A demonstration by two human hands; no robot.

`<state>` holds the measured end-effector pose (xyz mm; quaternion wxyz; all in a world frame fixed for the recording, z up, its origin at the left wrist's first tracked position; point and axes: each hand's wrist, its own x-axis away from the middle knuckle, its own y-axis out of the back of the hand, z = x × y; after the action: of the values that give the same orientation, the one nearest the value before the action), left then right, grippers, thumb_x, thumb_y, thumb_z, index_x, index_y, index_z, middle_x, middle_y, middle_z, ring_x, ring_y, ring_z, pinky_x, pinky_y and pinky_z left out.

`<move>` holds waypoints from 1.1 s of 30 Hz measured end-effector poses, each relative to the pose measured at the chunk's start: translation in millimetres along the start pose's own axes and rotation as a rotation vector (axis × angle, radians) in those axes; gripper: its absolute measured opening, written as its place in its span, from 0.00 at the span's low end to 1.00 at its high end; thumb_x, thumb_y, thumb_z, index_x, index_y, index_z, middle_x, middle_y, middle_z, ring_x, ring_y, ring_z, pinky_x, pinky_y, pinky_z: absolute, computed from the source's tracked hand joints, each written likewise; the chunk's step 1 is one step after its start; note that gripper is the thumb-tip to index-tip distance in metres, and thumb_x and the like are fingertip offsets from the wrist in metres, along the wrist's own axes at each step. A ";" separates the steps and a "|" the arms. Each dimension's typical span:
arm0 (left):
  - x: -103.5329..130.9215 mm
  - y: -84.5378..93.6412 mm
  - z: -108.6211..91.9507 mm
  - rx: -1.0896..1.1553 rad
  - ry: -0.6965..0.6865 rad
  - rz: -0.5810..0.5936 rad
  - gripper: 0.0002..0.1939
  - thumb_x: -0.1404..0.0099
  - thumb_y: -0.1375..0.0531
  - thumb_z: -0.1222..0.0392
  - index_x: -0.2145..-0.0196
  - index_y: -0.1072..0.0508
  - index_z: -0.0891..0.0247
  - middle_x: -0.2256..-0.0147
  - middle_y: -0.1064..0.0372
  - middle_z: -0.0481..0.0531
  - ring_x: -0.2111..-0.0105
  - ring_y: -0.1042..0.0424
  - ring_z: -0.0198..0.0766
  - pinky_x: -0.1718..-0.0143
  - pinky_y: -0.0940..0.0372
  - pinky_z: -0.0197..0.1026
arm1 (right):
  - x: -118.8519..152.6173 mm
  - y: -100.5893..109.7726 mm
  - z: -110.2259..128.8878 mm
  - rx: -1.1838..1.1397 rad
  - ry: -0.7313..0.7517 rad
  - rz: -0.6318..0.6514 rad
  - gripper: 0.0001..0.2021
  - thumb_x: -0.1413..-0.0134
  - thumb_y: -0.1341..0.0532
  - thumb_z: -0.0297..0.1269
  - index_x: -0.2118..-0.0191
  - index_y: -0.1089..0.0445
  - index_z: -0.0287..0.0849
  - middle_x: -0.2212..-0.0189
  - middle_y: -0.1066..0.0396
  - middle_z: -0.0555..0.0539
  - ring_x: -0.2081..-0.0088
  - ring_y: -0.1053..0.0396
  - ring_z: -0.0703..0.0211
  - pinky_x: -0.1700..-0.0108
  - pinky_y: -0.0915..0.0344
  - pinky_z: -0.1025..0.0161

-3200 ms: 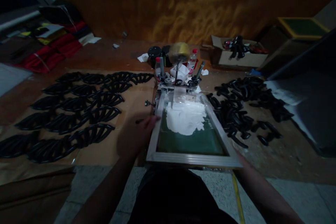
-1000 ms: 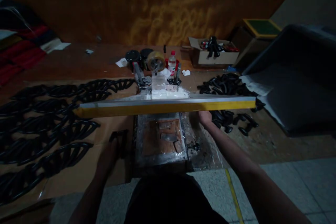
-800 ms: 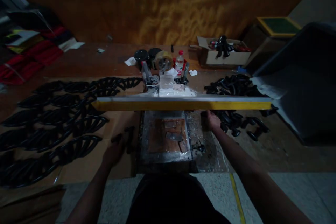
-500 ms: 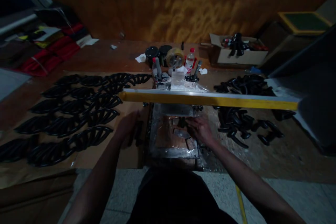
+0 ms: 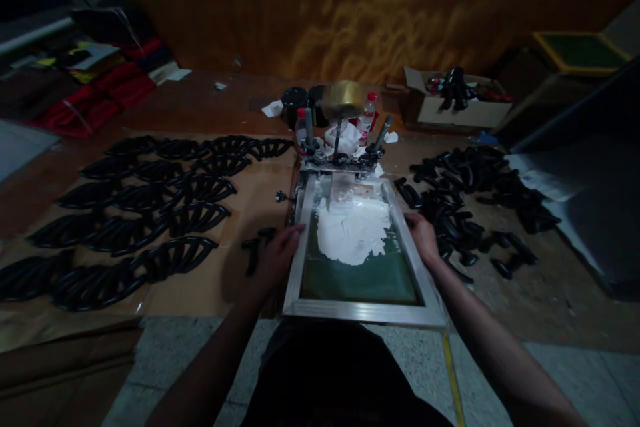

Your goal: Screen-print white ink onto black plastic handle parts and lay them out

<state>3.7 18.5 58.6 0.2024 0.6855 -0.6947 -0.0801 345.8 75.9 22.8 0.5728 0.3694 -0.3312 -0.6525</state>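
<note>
A screen printing frame (image 5: 367,312) lies low in front of me, its green mesh partly covered by a thick patch of white ink (image 5: 350,237). Against its left rail rest the outstretched fingertips of my left hand (image 5: 281,255). Close beside that hand, a couple of short black curved pieces (image 5: 253,253) lie on cardboard. My right hand (image 5: 423,239) is at the right rail with its fingers curled in; a dark spot shows at the fingertips, and what they hold is unclear. A pale block (image 5: 342,190) stands at the mesh's far end.
Rows of black curved pieces (image 5: 100,285) cover the cardboard at left. A loose heap of them (image 5: 453,203) lies at right. Behind the frame are clamps with upright rods (image 5: 383,133), a bottle (image 5: 367,113) and a tape roll (image 5: 345,97). An open carton (image 5: 463,110) stands further back.
The frame has swung down from its raised position, now covering the plate below. My right hand has left the plate for the right rail; my left hand has moved right, to the left rail.
</note>
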 end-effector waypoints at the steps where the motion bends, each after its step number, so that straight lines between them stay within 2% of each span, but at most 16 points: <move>1: 2.7 -6.7 13.6 0.006 0.053 0.025 0.25 0.33 0.49 0.51 0.42 0.31 0.63 0.47 0.28 0.56 0.50 0.28 0.46 0.47 0.33 0.46 | -9.6 7.1 1.4 0.012 -0.020 -0.064 0.16 0.42 0.48 0.30 0.58 0.23 0.36 0.65 0.25 0.38 0.64 0.27 0.51 0.60 0.30 0.56; 3: 2.8 -20.0 36.0 -0.003 0.115 0.059 0.31 0.33 0.48 0.53 0.35 0.40 0.66 0.44 0.30 0.60 0.48 0.28 0.47 0.45 0.34 0.49 | -27.6 12.2 22.0 0.036 0.043 -0.153 0.19 0.43 0.44 0.32 0.47 0.28 0.35 0.52 0.29 0.35 0.53 0.29 0.47 0.51 0.32 0.52; 5: -1.8 -29.9 51.7 -0.051 0.110 0.059 0.32 0.33 0.48 0.54 0.33 0.43 0.66 0.41 0.33 0.61 0.45 0.31 0.48 0.42 0.38 0.51 | -39.8 5.8 58.5 0.065 0.235 -0.116 0.27 0.46 0.39 0.35 0.40 0.35 0.36 0.42 0.37 0.34 0.44 0.37 0.45 0.43 0.37 0.51; 7: -7.2 -35.0 61.9 -0.092 0.085 0.062 0.31 0.32 0.49 0.54 0.34 0.42 0.66 0.39 0.35 0.62 0.42 0.33 0.49 0.39 0.41 0.52 | -41.8 -7.6 94.9 0.133 0.392 0.074 0.26 0.46 0.37 0.35 0.41 0.35 0.37 0.43 0.36 0.35 0.43 0.38 0.45 0.43 0.39 0.53; 9: -10.9 -36.7 68.3 -0.106 0.083 0.076 0.31 0.31 0.49 0.54 0.34 0.42 0.67 0.40 0.35 0.63 0.42 0.33 0.49 0.39 0.41 0.52 | -31.4 -21.2 117.0 0.224 0.427 0.300 0.16 0.45 0.39 0.31 0.49 0.29 0.37 0.52 0.29 0.37 0.50 0.33 0.47 0.48 0.37 0.57; 11: -12.1 -37.2 72.0 -0.093 0.089 0.079 0.30 0.31 0.48 0.54 0.35 0.41 0.67 0.40 0.35 0.63 0.42 0.33 0.49 0.39 0.41 0.52 | -11.3 -28.4 120.6 0.287 0.453 0.443 0.11 0.44 0.42 0.28 0.55 0.27 0.38 0.58 0.26 0.39 0.55 0.31 0.50 0.54 0.36 0.61; 14: -11.0 -37.8 73.6 -0.067 0.074 0.057 0.28 0.31 0.48 0.55 0.36 0.39 0.66 0.39 0.36 0.61 0.40 0.35 0.47 0.37 0.43 0.49 | 17.7 -23.1 105.8 0.269 0.662 0.567 0.14 0.46 0.44 0.24 0.55 0.27 0.38 0.57 0.26 0.40 0.54 0.31 0.53 0.55 0.37 0.62; 16: -9.9 -37.7 72.2 -0.047 0.084 0.058 0.28 0.31 0.48 0.55 0.36 0.40 0.64 0.38 0.37 0.60 0.39 0.35 0.46 0.36 0.44 0.49 | 24.8 -15.1 97.1 0.209 0.792 0.655 0.16 0.49 0.43 0.23 0.55 0.26 0.39 0.58 0.25 0.43 0.54 0.31 0.54 0.55 0.38 0.63; 17: -9.5 -37.4 71.0 -0.033 0.093 0.060 0.28 0.31 0.48 0.55 0.35 0.40 0.65 0.37 0.38 0.60 0.39 0.36 0.46 0.36 0.44 0.49 | 24.5 -12.5 95.2 0.184 0.810 0.674 0.16 0.50 0.42 0.22 0.56 0.26 0.41 0.58 0.25 0.44 0.54 0.31 0.54 0.56 0.38 0.64; 18: -9.1 -36.9 69.7 -0.019 0.103 0.060 0.28 0.31 0.48 0.55 0.35 0.40 0.65 0.37 0.39 0.61 0.39 0.37 0.46 0.36 0.44 0.49 | 22.8 -11.7 94.8 0.166 0.798 0.659 0.15 0.51 0.41 0.23 0.57 0.25 0.42 0.59 0.24 0.45 0.55 0.30 0.55 0.57 0.38 0.64; 21: -8.3 -35.1 66.2 0.021 0.131 0.070 0.30 0.31 0.47 0.53 0.35 0.41 0.68 0.39 0.37 0.64 0.41 0.34 0.48 0.38 0.41 0.51 | 21.6 -20.3 94.6 0.148 0.723 0.495 0.13 0.47 0.42 0.25 0.57 0.25 0.42 0.59 0.24 0.44 0.56 0.31 0.53 0.56 0.37 0.61; 23: -7.7 -34.8 65.0 0.041 0.134 0.064 0.31 0.32 0.46 0.53 0.35 0.41 0.67 0.40 0.35 0.64 0.42 0.33 0.49 0.39 0.40 0.51 | 30.0 -29.6 89.2 0.131 0.748 0.423 0.15 0.44 0.44 0.27 0.54 0.26 0.40 0.56 0.25 0.41 0.55 0.31 0.51 0.54 0.36 0.58; 27: -6.6 -35.6 62.9 0.076 0.125 0.017 0.29 0.34 0.44 0.56 0.37 0.38 0.67 0.39 0.37 0.64 0.41 0.34 0.48 0.39 0.41 0.49 | 45.7 -33.1 77.2 0.046 0.818 0.461 0.17 0.47 0.43 0.25 0.52 0.26 0.41 0.57 0.24 0.42 0.56 0.30 0.52 0.54 0.35 0.59; 30: -5.3 -31.9 56.4 0.106 0.138 0.037 0.30 0.35 0.44 0.54 0.37 0.38 0.67 0.42 0.33 0.64 0.46 0.30 0.47 0.43 0.36 0.48 | 27.3 -25.3 91.5 0.034 0.714 0.438 0.18 0.44 0.42 0.28 0.48 0.27 0.41 0.58 0.25 0.43 0.55 0.29 0.52 0.54 0.35 0.61; 33: -1.8 -21.3 40.7 0.096 0.125 0.051 0.32 0.36 0.43 0.52 0.37 0.38 0.66 0.49 0.28 0.62 0.53 0.26 0.47 0.52 0.31 0.48 | -14.4 -12.9 113.1 0.061 0.541 0.322 0.25 0.40 0.40 0.36 0.37 0.36 0.44 0.54 0.26 0.42 0.53 0.29 0.50 0.54 0.34 0.60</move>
<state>7.4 12.5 13.2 0.2145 0.6801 -0.7011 0.0015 242.9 92.8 70.6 0.7248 0.4892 -0.2405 -0.4213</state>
